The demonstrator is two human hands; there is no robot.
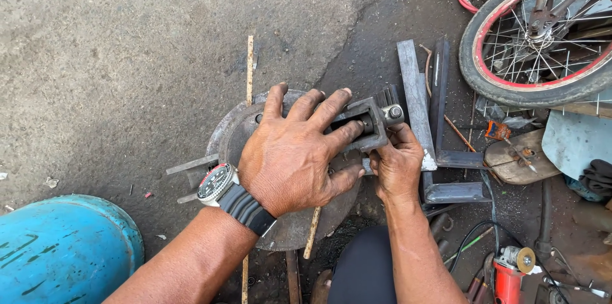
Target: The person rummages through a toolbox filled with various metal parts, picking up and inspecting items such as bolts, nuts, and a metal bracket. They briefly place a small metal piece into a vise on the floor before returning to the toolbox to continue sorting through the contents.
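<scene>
Pressing a dark metal bracket (370, 126) onto a round steel disc (237, 133) on the ground.
Left hand (294, 154) lies flat, fingers spread over it; right hand (396, 167) pinches its near end, long axis running up-right.

Left hand (293, 154) lies flat with fingers spread, watch on wrist; right hand (396, 165) is curled closed beside it.

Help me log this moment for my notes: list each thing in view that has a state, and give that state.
Left hand: spread flat, pressing the metal bracket onto the round steel plate.
Right hand: fingers gripping the bracket's end.
Steel angle frame: lying flat on the ground.
Bicycle wheel: lying on its side.
Angle grinder: lying unheld.
Blue cylinder: on its side.
</scene>
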